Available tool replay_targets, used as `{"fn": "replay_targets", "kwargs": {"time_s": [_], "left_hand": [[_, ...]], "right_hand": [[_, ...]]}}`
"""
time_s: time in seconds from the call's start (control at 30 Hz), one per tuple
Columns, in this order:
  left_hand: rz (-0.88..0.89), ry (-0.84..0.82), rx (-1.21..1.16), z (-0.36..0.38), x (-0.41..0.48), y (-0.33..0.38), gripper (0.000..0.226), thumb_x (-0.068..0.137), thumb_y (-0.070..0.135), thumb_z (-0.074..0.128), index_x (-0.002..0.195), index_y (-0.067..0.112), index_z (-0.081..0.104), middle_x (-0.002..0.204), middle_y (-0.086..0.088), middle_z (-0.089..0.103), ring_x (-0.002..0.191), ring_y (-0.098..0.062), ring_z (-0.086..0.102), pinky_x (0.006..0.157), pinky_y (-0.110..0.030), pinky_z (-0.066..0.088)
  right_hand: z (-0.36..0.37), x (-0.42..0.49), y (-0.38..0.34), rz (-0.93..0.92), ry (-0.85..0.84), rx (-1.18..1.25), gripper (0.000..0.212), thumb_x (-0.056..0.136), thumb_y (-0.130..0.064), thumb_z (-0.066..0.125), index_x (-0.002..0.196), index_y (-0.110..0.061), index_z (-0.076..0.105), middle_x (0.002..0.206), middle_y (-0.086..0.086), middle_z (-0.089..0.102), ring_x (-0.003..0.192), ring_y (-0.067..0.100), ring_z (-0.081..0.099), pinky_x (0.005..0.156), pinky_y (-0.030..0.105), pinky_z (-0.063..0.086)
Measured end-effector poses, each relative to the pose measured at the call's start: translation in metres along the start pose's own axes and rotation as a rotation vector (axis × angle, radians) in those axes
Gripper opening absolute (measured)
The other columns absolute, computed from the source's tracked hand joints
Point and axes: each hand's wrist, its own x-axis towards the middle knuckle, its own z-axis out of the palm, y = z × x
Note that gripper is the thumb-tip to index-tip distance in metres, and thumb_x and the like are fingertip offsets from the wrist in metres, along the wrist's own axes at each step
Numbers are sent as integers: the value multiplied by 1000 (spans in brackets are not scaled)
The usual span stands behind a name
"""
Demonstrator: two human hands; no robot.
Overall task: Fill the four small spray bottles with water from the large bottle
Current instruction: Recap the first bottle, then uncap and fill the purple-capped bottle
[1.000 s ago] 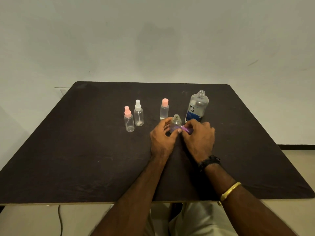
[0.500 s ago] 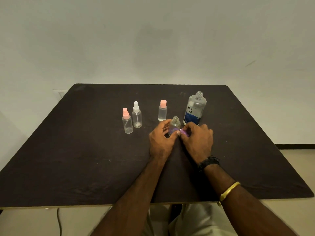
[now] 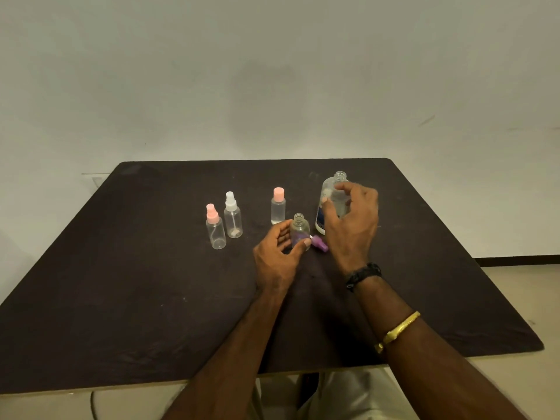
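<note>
Barely begun, I judge: left hand (image 3: 277, 259) fingers curl round the uncapped small bottle (image 3: 300, 228) on the table (image 3: 151, 298), cap (image 3: 320, 243) beside it, right hand (image 3: 351, 228) fingers spread by the large bottle (image 3: 340, 177), three capped bottles (image 3: 232, 219) waiting.

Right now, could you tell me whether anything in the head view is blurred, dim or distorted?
Head view: the lighting is dim and flat, with no glare. The right hand is motion-blurred at the large bottle, so contact is unclear. The left hand and the uncapped spray bottle it holds are sharp. The edges of the table look slightly bowed, as a wide-angle lens would make them.
</note>
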Motion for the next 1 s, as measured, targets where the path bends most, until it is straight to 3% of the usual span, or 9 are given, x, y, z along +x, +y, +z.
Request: {"fn": "replay_targets", "kwargs": {"time_s": [0.17, 0.37, 0.6, 0.8, 1.0], "left_hand": [[-5, 6, 17, 2, 2, -3, 56, 77, 18, 88, 129, 18, 65, 118, 3, 72, 108, -5, 69, 97, -32, 58], [10, 9, 19, 1, 0, 3, 54, 78, 15, 87, 126, 25, 63, 112, 13, 70, 105, 3, 68, 93, -19, 55], [3, 3, 18, 1, 1, 4, 55, 78, 14, 86, 128, 20, 63, 108, 17, 67, 104, 8, 66, 89, -12, 53], [14, 11, 18, 1, 1, 1, 56, 79, 15, 86, 130, 17, 63, 117, 7, 70, 107, -1, 68, 93, -19, 56], [34, 13, 4, 0, 0, 3, 57, 78, 16, 87, 130, 19, 63, 112, 16, 70, 106, 3, 68, 93, -19, 55]], "right_hand": [[5, 9, 6, 166, 8, 3, 52, 82, -32, 78, 125, -24, 51, 126, 2, 46, 110, 19, 54, 89, 37, 56], [15, 8, 15, 284, -105, -11, 78, 81, -37, 83, 144, -16, 43, 142, 7, 49, 130, 23, 49, 104, 36, 48], [24, 12, 26, 280, -138, 34, 75, 83, -36, 80, 145, -20, 40, 144, 2, 54, 132, 24, 52, 107, 45, 51], [23, 13, 30, 261, -138, 45, 74, 83, -35, 80, 144, -21, 41, 143, 2, 55, 131, 25, 53, 105, 48, 51], [18, 6, 31, 154, -155, 54, 76, 82, -31, 83, 145, -22, 42, 144, 0, 54, 133, 22, 51, 107, 46, 50]]}}
